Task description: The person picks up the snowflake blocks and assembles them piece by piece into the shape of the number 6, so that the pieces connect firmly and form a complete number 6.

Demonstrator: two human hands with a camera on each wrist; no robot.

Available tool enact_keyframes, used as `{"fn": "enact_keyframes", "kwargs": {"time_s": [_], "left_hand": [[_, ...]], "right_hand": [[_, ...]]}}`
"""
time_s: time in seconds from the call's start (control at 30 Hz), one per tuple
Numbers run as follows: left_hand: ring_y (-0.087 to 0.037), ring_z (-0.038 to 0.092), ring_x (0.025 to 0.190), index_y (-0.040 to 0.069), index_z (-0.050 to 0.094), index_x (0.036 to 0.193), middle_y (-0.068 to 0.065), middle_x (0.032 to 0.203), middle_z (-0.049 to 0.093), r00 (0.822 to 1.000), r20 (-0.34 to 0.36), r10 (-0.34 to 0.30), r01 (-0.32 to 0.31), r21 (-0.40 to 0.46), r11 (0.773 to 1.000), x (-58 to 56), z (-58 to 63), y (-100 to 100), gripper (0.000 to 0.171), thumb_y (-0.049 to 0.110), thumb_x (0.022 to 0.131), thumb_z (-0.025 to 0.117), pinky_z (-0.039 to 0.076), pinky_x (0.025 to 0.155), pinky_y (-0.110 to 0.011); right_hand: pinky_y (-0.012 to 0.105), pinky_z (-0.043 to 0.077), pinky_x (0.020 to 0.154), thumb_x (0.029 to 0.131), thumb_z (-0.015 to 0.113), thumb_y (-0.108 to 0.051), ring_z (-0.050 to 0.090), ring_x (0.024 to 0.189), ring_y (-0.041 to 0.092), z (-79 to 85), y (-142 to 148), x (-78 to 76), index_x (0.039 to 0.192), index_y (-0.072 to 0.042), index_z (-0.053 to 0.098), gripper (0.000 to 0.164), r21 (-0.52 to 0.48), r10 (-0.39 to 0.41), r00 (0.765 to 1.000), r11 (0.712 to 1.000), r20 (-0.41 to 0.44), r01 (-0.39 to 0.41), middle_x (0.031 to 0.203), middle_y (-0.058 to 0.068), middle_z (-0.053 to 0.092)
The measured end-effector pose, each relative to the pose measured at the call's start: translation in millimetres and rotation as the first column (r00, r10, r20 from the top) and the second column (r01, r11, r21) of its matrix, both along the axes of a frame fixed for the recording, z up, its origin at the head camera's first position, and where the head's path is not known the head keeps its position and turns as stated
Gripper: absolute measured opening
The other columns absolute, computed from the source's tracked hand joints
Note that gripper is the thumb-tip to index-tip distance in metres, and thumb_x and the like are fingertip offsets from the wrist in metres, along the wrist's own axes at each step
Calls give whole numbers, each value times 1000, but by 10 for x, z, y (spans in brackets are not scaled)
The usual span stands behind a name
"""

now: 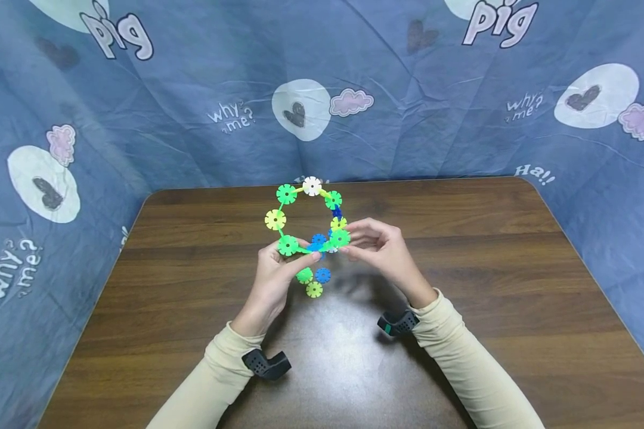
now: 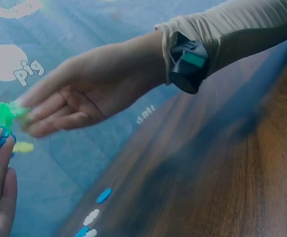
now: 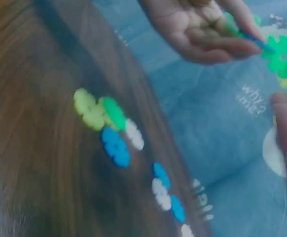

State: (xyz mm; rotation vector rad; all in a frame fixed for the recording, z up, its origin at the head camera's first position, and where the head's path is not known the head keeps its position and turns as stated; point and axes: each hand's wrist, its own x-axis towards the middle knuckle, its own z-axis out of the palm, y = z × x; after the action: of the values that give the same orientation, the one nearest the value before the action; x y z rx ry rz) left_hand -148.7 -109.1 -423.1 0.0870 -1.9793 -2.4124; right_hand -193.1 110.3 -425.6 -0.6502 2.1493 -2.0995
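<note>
A ring of linked snowflake discs in green, yellow, white and blue stands upright above the table, with a white disc (image 1: 312,186) at its top. My left hand (image 1: 271,280) pinches a blue disc (image 1: 315,246) at the ring's bottom between thumb and fingers. From the right, my right hand (image 1: 389,250) has its thumb and fingertips at a green disc (image 1: 340,238) in the ring's lower right, pinching its edge. A green disc (image 1: 288,245) and a yellow disc (image 1: 275,220) form the ring's left side. In the left wrist view, the right fingers blur.
Below the ring, a loose green disc (image 1: 304,275), blue disc (image 1: 323,275) and yellow disc (image 1: 314,289) lie on the wooden table (image 1: 488,268). More loose discs, including a white disc (image 3: 134,134), lie farther back. A blue printed cloth (image 1: 193,149) hangs behind the table.
</note>
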Motion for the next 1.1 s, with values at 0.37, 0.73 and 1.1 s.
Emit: {"fn": "enact_keyframes", "kwargs": {"time_s": [0.37, 0.73, 1.1], "left_hand": [[-7, 62, 77, 8, 70, 93, 6, 83, 71, 1000, 25, -18, 17, 22, 1000, 7, 34, 18, 17, -5, 85, 78, 52, 72, -20], [-7, 66, 77, 7, 70, 93, 6, 84, 72, 998, 14, -58, 58, 29, 998, 31, 50, 25, 18, -7, 85, 77, 54, 71, -20], [-6, 63, 76, 17, 71, 92, 10, 83, 72, 993, 12, -122, 122, -1, 993, 31, 41, 14, 24, -6, 85, 77, 54, 73, -23]], "right_hand": [[25, 58, 71, 87, 84, -16, 70, 76, 7, -295, -219, -44, 110, -7, 77, 25, 655, 217, 968, 751, -125, -83, 87, 1, 78], [26, 58, 72, 85, 86, -14, 71, 79, 14, -409, -338, -71, 106, -4, 73, 27, 695, 220, 972, 712, -84, -102, 93, 7, 78], [38, 65, 64, 105, 49, -2, 70, 69, 21, -259, -8, -189, 127, 5, 59, 25, 272, 162, 977, 942, 139, -195, 96, 20, 68]]}}
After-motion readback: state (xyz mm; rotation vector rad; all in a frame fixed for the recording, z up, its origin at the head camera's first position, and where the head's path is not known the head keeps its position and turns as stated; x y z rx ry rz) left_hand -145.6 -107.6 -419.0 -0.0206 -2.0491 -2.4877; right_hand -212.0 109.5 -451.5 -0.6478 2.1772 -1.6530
